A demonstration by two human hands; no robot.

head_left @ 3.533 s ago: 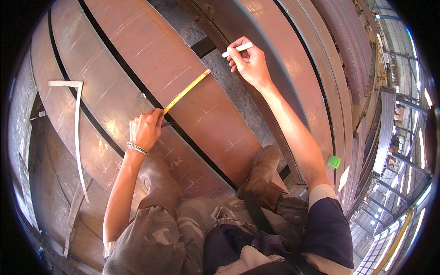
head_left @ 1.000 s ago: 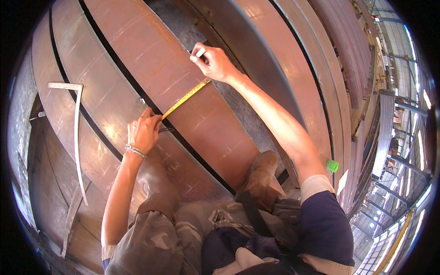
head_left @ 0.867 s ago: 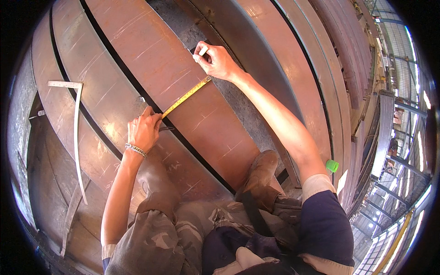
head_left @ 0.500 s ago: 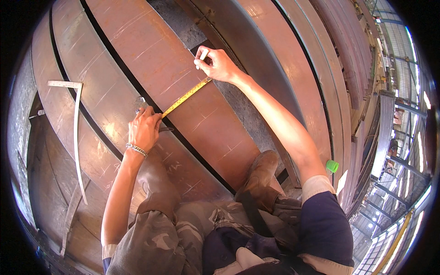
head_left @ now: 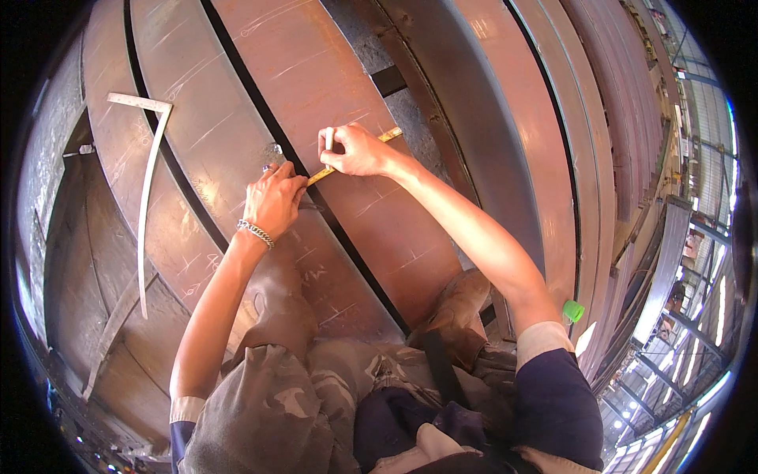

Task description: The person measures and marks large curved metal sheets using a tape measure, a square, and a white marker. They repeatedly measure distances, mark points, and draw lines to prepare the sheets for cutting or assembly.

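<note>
A yellow tape measure (head_left: 391, 134) lies extended across a rust-brown steel beam face (head_left: 387, 217) marked with white lines. At its near left end my left hand (head_left: 272, 201), with a chain bracelet at the wrist, is closed on the tape; its case is mostly hidden under the fingers. My right hand (head_left: 362, 153) pinches a short white marking stick, like chalk (head_left: 329, 139), held upright over the middle of the tape. This hand covers part of the blade. Whether the stick's lower tip touches the steel, I cannot tell.
A steel framing square (head_left: 144, 207) lies across beams at the left. Dark gaps (head_left: 343, 233) separate the long beams side by side. My boots (head_left: 462, 304) are close in front. A green object (head_left: 573, 310) sits at the right, near more stacked steel (head_left: 616, 118).
My right hand has moved left and nearer along the tape, from its far end toward my left hand. The tape's far end is now uncovered. The view has shifted slightly.
</note>
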